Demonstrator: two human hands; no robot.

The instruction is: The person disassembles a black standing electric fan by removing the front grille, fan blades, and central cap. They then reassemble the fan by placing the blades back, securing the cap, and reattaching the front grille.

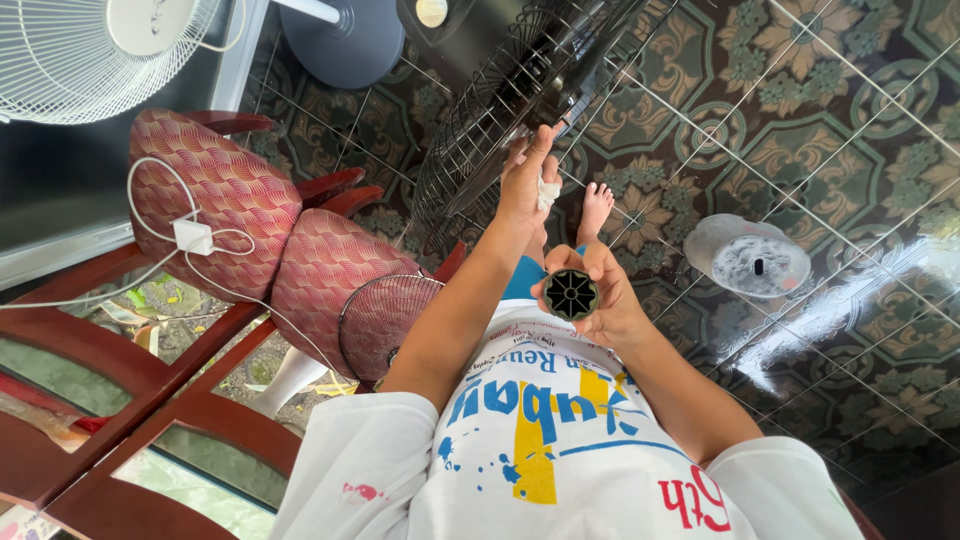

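Left hand [527, 185] pinching white cloth scrap [548, 193] against black wire fan grille [500, 120], right hand [600, 295] fingers wrapped around round black ribbed cap [571, 294], glossy patterned tile floor [800, 130]

Black wire fan guard [500, 120], glossy tiled floor [800, 120], woven cushions [215, 200].

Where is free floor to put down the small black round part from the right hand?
The right hand holds the black round part. Bare tiled floor lies to the right, beyond the clear plastic fan blade, and between that blade and the bare foot. The left is crowded: the left hand on the black fan grille, red cushions, cables, wooden furniture.
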